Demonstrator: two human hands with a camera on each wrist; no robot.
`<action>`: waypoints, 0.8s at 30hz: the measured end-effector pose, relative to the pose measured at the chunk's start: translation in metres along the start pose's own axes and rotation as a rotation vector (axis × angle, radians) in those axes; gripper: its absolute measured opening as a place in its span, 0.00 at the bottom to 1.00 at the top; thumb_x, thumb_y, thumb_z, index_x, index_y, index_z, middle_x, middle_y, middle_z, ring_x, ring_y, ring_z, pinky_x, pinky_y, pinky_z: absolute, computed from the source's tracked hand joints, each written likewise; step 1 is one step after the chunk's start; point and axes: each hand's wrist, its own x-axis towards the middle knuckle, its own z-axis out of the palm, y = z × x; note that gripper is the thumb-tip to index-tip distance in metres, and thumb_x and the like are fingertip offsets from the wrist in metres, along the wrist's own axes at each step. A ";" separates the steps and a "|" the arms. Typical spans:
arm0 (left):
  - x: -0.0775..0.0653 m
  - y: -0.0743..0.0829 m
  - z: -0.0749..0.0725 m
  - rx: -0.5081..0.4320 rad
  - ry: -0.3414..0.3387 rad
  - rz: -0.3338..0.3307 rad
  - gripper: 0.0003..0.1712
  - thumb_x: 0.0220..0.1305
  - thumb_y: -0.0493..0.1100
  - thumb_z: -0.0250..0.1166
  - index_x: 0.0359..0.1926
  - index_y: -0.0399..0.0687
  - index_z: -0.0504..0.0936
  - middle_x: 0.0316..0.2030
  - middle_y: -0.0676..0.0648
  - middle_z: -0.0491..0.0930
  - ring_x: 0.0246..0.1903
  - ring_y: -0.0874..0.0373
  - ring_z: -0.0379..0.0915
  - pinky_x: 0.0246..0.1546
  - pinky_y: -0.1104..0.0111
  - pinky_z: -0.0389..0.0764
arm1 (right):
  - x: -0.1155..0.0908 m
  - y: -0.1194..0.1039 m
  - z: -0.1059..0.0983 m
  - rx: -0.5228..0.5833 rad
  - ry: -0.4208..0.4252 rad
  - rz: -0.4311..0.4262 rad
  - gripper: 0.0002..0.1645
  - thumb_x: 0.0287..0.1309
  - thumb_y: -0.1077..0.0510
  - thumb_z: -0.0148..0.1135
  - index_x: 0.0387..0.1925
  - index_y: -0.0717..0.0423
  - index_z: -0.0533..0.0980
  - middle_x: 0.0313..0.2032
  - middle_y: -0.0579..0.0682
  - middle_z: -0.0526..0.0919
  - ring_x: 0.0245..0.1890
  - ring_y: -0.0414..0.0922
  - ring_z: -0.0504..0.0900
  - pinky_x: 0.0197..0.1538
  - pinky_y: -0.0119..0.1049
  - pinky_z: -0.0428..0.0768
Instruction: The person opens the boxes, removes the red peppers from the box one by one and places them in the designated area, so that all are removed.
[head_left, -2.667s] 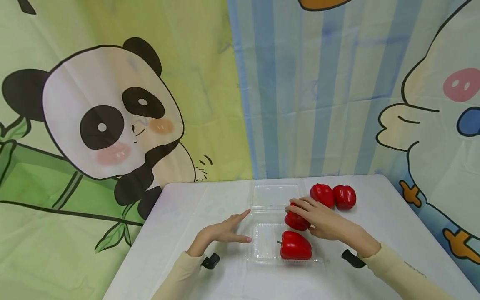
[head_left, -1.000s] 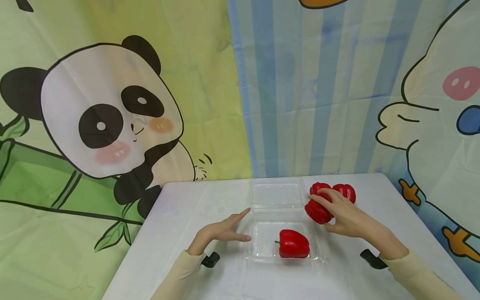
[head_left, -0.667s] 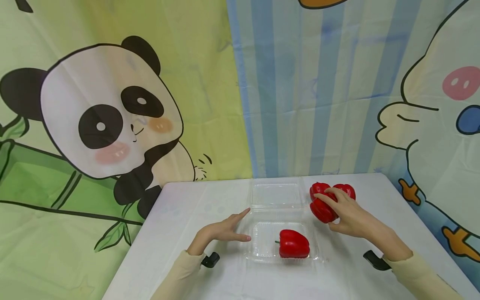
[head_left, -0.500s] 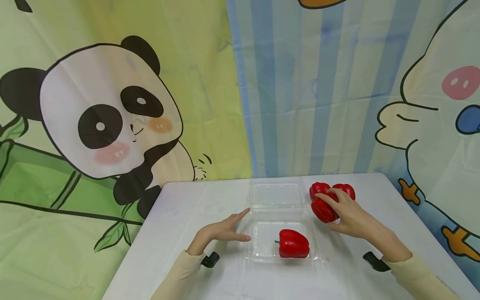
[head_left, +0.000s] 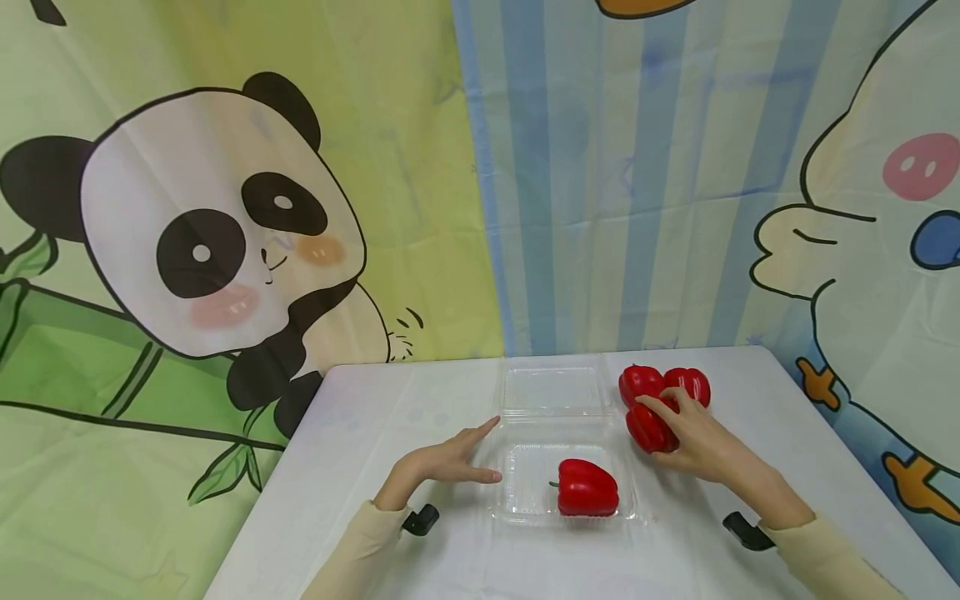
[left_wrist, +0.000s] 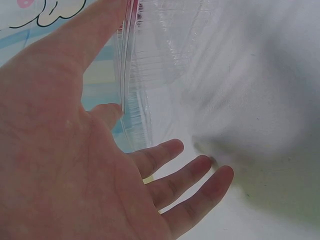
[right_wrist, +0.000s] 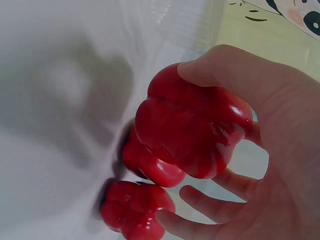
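My right hand [head_left: 701,437] grips a red bell pepper [right_wrist: 192,125] between thumb and fingers, to the right of the clear plastic clamshell container [head_left: 525,492]. Just behind that pepper are two more red bell peppers: one on the left [head_left: 639,383], one on the right [head_left: 688,383]. Another red bell pepper [head_left: 588,487] lies on its side in the container's near half, its green stem pointing left. At the container's left edge, my left hand [head_left: 448,460] has its thumb and fingers spread and holds nothing. Its fingers reach close to the clear rim in the left wrist view.
The container's lid [head_left: 553,390] lies folded open behind its base. Everything sits on a white table [head_left: 375,417], whose far edge meets a cartoon curtain [head_left: 570,208]. A dark device is strapped at each wrist.
My right hand has carried the gripped pepper from over the container's right side to the right, up to the other two peppers. Lately it shifted slightly nearer. The left hand stayed put.
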 end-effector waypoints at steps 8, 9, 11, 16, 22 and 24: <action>0.001 -0.001 -0.001 0.014 -0.004 0.006 0.60 0.61 0.68 0.66 0.81 0.58 0.40 0.78 0.41 0.50 0.77 0.43 0.47 0.72 0.42 0.59 | 0.002 -0.001 0.014 -0.036 -0.003 0.042 0.56 0.31 0.55 0.86 0.67 0.51 0.69 0.56 0.64 0.69 0.54 0.65 0.74 0.40 0.56 0.86; 0.001 -0.001 -0.001 0.013 -0.006 0.006 0.60 0.62 0.68 0.66 0.81 0.58 0.40 0.78 0.41 0.50 0.77 0.43 0.47 0.72 0.42 0.59 | 0.003 -0.001 0.015 -0.049 -0.005 0.046 0.56 0.31 0.55 0.86 0.67 0.50 0.69 0.56 0.64 0.69 0.54 0.65 0.74 0.40 0.56 0.86; 0.002 -0.002 0.000 0.013 -0.007 0.008 0.60 0.62 0.68 0.65 0.81 0.58 0.40 0.78 0.41 0.51 0.77 0.43 0.47 0.72 0.43 0.59 | 0.003 -0.001 0.019 -0.069 -0.008 0.052 0.56 0.30 0.55 0.87 0.66 0.51 0.69 0.56 0.65 0.69 0.54 0.66 0.74 0.40 0.57 0.86; 0.003 -0.003 0.001 0.011 -0.006 0.007 0.60 0.62 0.68 0.65 0.81 0.58 0.40 0.78 0.41 0.51 0.77 0.44 0.48 0.72 0.43 0.59 | 0.004 0.001 0.025 -0.102 -0.005 0.065 0.56 0.28 0.56 0.87 0.65 0.52 0.70 0.54 0.64 0.69 0.52 0.67 0.74 0.40 0.56 0.86; 0.003 -0.004 0.001 0.007 -0.005 0.012 0.60 0.62 0.67 0.65 0.81 0.58 0.40 0.78 0.41 0.51 0.77 0.44 0.48 0.72 0.44 0.59 | 0.004 -0.002 0.026 -0.118 -0.008 0.086 0.57 0.28 0.55 0.88 0.65 0.53 0.70 0.54 0.65 0.69 0.53 0.68 0.73 0.40 0.57 0.86; 0.003 -0.003 0.001 0.010 -0.005 0.015 0.60 0.62 0.67 0.65 0.81 0.57 0.40 0.78 0.41 0.52 0.77 0.44 0.48 0.72 0.44 0.59 | 0.004 -0.003 0.026 -0.120 -0.016 0.097 0.57 0.30 0.54 0.87 0.66 0.54 0.69 0.55 0.66 0.69 0.53 0.69 0.73 0.40 0.58 0.86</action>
